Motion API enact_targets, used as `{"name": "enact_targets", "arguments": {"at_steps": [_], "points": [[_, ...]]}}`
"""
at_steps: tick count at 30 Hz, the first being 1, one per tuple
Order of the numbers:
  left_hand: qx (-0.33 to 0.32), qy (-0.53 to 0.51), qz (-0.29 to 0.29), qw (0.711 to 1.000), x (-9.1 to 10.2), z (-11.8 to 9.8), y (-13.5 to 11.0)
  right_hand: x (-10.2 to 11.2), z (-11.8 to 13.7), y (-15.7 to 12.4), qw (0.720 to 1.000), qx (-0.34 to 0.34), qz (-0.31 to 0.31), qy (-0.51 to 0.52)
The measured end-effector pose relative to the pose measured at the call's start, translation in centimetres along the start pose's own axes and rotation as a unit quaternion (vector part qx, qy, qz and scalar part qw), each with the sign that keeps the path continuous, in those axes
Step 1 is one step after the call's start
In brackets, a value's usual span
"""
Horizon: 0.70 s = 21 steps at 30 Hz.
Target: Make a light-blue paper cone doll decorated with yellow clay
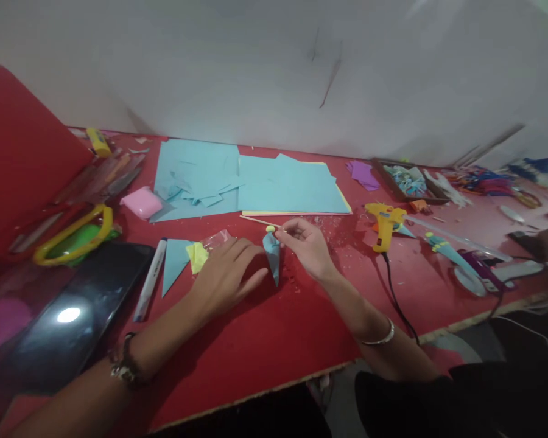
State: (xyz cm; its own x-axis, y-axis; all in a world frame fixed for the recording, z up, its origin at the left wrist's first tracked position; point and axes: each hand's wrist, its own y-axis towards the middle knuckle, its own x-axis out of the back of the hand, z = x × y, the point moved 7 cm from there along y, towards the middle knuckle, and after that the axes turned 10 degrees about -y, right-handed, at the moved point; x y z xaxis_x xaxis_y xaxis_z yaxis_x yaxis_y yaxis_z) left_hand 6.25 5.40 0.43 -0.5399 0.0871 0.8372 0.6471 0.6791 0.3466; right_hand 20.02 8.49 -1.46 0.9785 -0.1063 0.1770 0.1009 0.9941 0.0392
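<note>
A small light-blue paper cone [273, 255] with a yellow bead at its top lies on the red table [274, 328]. My right hand [307, 246] pinches a thin wooden stick [260, 221] just above the cone's top. My left hand [228, 274] rests flat on the table to the left of the cone, fingers stretched toward it. Under its fingertips lie a yellow paper scrap [196, 256] and a clear plastic bag [215, 239]. A blue paper triangle [174, 260] lies further left.
Light-blue paper sheets [256, 182] cover the table's back. A yellow glue gun [385, 225] with a black cord stands at right, finished blue cones [442, 248] beside it. A white marker [150, 280], a pink block [141, 202], yellow-green scissors [73, 237] and a dark tablet [68, 310] lie left.
</note>
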Motion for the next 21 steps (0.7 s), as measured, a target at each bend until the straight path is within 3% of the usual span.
{"name": "enact_targets", "arguments": {"at_steps": [4, 7, 9, 15, 21], "points": [[0.099, -0.002, 0.033, 0.995, -0.8, 0.3, 0.9, -0.3, -0.2, 0.1, 1.0, 0.006, 0.018, 0.022], [0.207, 0.025, 0.065, 0.976, -1.5, 1.1, 1.3, -0.2, -0.1, 0.1, 0.999, 0.016, 0.016, 0.033], [0.241, 0.032, 0.078, 0.967, -1.8, 1.1, 1.7, -0.1, -0.1, 0.1, 0.999, 0.017, 0.011, 0.027], [0.236, 0.061, 0.098, 0.965, -2.5, 0.3, 3.3, 0.2, -0.6, 0.1, 1.0, -0.004, -0.016, 0.026], [0.244, 0.053, 0.114, 0.962, -2.5, 0.4, 3.7, 0.0, -0.4, 0.4, 0.999, 0.029, -0.001, 0.039]]}}
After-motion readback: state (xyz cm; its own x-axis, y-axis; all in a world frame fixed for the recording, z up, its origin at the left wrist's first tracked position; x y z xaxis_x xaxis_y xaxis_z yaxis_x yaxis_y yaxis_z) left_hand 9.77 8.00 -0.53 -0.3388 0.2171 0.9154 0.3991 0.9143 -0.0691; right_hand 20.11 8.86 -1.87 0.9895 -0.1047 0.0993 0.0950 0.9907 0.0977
